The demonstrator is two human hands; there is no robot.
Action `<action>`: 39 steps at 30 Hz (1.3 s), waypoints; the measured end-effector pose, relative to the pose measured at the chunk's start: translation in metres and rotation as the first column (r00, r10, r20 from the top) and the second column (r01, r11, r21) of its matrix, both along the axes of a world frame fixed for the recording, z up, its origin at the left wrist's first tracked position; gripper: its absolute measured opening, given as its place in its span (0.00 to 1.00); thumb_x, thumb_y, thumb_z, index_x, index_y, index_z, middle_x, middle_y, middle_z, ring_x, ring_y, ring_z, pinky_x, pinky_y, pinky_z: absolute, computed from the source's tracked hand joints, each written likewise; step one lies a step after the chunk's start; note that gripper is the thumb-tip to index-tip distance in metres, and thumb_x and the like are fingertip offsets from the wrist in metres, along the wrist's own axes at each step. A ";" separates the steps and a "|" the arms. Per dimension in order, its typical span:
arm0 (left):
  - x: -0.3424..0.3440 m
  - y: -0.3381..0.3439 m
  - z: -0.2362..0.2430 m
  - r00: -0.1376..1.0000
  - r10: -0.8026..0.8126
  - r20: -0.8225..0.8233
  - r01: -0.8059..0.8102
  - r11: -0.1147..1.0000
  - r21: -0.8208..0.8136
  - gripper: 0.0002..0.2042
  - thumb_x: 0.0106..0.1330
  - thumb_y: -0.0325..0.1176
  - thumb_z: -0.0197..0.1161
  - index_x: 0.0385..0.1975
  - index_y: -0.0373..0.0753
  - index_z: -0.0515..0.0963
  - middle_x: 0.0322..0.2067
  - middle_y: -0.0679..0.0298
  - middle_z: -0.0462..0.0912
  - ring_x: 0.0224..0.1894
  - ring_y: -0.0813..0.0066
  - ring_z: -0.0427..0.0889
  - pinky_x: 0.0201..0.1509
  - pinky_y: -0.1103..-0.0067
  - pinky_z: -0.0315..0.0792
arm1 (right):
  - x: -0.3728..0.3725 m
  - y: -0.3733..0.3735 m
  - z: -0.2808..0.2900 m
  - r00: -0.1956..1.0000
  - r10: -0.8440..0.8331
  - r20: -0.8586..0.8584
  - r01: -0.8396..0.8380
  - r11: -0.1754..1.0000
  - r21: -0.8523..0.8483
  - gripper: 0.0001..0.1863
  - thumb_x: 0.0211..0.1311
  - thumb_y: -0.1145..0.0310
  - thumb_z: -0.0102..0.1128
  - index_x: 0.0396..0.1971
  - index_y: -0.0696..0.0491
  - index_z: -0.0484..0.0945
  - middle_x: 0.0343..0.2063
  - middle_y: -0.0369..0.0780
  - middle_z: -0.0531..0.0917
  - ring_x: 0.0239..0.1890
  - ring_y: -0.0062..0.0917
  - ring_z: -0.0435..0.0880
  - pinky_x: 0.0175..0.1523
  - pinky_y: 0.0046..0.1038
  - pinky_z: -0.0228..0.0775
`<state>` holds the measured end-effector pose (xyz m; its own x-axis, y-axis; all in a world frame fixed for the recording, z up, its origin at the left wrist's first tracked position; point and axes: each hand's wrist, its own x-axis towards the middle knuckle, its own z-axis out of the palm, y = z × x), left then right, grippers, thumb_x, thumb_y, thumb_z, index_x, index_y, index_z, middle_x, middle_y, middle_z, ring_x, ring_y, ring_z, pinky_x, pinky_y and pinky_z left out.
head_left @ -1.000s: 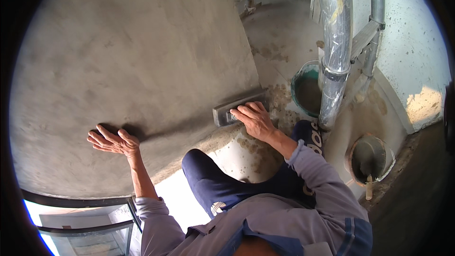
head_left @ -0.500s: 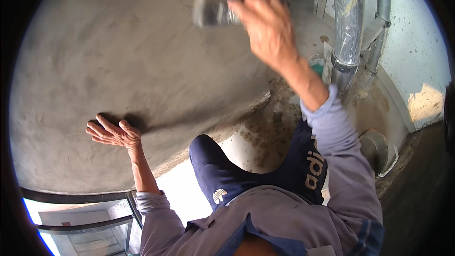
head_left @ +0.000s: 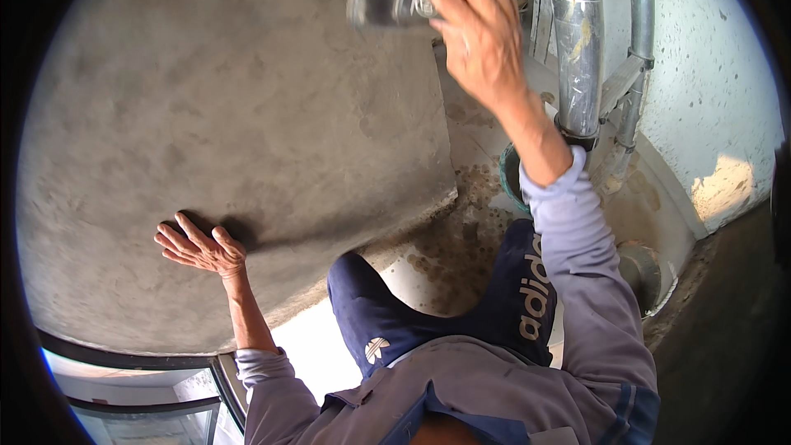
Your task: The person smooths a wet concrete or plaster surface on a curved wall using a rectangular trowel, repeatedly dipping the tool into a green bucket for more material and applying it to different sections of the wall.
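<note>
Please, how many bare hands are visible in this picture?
2. The left bare hand is spread against the broad grey plastered surface; the right bare hand, near the picture's top, grips a dark grey rectangular float. No others show.

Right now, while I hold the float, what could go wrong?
Your left hand, spread on the grey wall, might mark it if it is soft, which I cannot tell. The float in your right hand could scratch the wall if an edge meets it first. The bucket, partly hidden by your right sleeve, might get bumped.
</note>
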<state>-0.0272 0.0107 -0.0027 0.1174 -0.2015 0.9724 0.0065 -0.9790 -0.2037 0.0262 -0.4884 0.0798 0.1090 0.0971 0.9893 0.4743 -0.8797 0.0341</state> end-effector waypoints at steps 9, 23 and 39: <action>0.000 -0.001 -0.001 1.000 -0.011 -0.006 0.011 1.000 -0.010 0.35 0.80 0.59 0.34 0.74 0.38 0.63 0.78 0.46 0.51 0.81 0.49 0.41 0.80 0.52 0.30 | -0.038 0.069 -0.142 0.925 0.113 -0.364 -0.087 0.992 0.086 0.23 0.55 0.79 0.60 0.53 0.51 0.84 0.43 0.36 0.81 0.40 0.32 0.77 0.47 0.37 0.68; 0.002 0.000 -0.001 1.000 -0.018 0.006 0.018 1.000 -0.017 0.36 0.80 0.60 0.33 0.73 0.37 0.65 0.77 0.47 0.53 0.81 0.51 0.44 0.81 0.53 0.30 | 0.000 0.027 -0.010 0.990 0.138 0.017 -0.137 0.988 -0.068 0.22 0.56 0.79 0.65 0.52 0.49 0.83 0.43 0.38 0.81 0.41 0.36 0.77 0.46 0.36 0.71; 0.002 0.000 0.000 0.999 -0.034 0.001 0.034 0.999 -0.017 0.35 0.80 0.59 0.35 0.72 0.37 0.67 0.78 0.46 0.51 0.82 0.51 0.42 0.81 0.54 0.29 | -0.037 0.017 -0.049 0.996 0.034 -0.078 -0.039 0.997 -0.063 0.22 0.61 0.79 0.59 0.55 0.48 0.85 0.41 0.39 0.81 0.39 0.31 0.78 0.47 0.35 0.70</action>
<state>-0.0257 0.0104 -0.0024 0.1098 -0.1892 0.9758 -0.0266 -0.9819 -0.1874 -0.0104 -0.4709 0.0307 0.1794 0.1660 0.9697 0.5093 -0.8590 0.0528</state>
